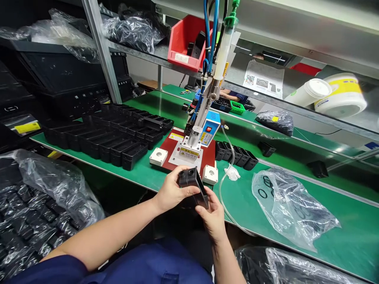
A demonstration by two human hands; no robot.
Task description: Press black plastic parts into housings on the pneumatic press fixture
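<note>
Between my two hands is a black plastic housing (189,179), shaped like a small box, tilted, with round holes at its upper end. My left hand (173,190) grips its left side, thumb across the face. At its lower right end, the fingers and thumb of my right hand (213,213) close on it. Just beyond stands a small press (195,138) on a dark red base (209,156). A white button box (159,156) flanks the base on the left, and another button box (210,174) sits near my right hand.
Rows of black housings (130,156) cover the bench's left side. A short row of black parts (237,154) stands right of the press. A clear bag (296,209) with black rings lies farther right, and a thin hose (222,193) droops over the front edge. A red bin (186,47) sits overhead.
</note>
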